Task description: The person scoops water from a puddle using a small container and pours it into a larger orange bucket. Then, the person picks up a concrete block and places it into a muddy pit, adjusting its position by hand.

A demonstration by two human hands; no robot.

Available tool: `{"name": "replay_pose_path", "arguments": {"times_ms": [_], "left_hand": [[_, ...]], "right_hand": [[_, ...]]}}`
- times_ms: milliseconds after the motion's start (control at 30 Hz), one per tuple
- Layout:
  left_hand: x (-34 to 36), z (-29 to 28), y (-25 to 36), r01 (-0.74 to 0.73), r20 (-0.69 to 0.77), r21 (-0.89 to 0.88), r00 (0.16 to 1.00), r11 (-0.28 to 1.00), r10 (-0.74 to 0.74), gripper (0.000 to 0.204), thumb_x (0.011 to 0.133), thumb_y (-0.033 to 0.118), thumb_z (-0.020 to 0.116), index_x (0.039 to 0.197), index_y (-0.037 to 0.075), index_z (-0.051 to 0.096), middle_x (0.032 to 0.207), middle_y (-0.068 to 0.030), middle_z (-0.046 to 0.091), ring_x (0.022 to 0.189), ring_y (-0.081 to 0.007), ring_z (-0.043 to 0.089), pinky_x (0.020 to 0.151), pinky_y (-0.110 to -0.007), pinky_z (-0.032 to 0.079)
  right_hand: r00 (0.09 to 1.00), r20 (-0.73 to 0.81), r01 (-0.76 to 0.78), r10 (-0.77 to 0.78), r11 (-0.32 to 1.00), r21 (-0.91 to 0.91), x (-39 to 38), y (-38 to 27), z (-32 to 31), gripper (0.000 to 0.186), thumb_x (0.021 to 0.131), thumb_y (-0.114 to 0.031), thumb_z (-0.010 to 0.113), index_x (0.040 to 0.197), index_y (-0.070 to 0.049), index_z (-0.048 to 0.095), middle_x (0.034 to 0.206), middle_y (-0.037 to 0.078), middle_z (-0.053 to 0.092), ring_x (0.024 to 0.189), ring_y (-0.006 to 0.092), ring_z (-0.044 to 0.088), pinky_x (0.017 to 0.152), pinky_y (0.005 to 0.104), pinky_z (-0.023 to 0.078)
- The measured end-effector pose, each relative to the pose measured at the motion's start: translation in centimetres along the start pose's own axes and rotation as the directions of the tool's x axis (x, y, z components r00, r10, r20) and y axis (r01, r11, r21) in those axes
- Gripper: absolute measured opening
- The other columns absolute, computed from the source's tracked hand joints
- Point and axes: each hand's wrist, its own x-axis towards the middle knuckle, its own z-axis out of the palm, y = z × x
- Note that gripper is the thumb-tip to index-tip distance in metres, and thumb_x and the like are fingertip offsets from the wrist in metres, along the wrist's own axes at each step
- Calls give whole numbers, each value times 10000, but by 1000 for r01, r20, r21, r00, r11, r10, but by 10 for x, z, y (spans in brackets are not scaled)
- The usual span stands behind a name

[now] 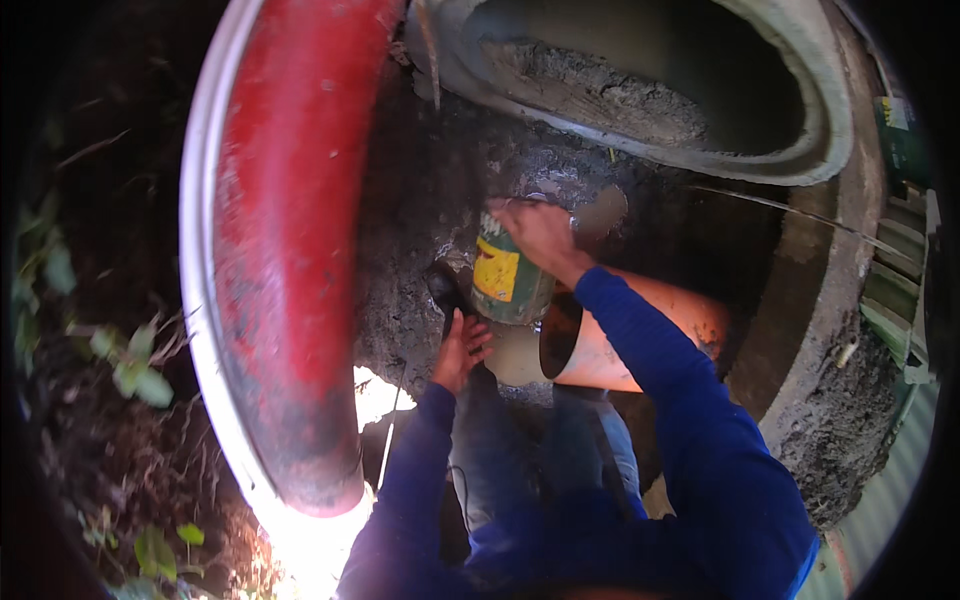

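The right hand (pixel 541 236) grips the upper end of the green container (pixel 518 270), with its fingers curled over the rim area. The container, which carries a yellow label, is positioned above the wet mud, between the red pipe (pixel 290 230) on the left and the open end of the orange pipe (pixel 600 358) on the right. The left hand (pixel 461 350) is open, fingers spread, holding nothing; it is near the lower left of the container, beside a dark boot (pixel 446 290). A muddy puddle (pixel 522 360) lies below the container, next to the orange pipe's mouth. The concrete ring (pixel 828 110) is located beyond the container, at the upper right, with murky water inside. Blue sleeves (pixel 690 400) cover both forearms.
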Motion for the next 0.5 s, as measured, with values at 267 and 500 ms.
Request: {"name": "replay_pose_path", "arguments": {"times_ms": [267,500], "left_hand": [[223,-32,-135,-3,-169,-582,979,813,-117,761,1005,634,517,1476,43,430,1363,-154,535,1248,-302,529,1069,-471,450],[299,-46,-207,125,-214,-736,889,665,-404,779,938,635,642,1460,91,447,1446,-134,473,1283,-307,538,1125,-476,410]], "right_hand": [[838,539,157,-86,984,-88,25,138,278,582,892,-518,695,1356,-173,630,994,160,739,919,360,718,843,463,568],[569,820,135,-61,991,-21,-2,209,391,672,574,-376,938,1109,-55,687,1025,185,731,1025,374,698,869,499,521]]}}
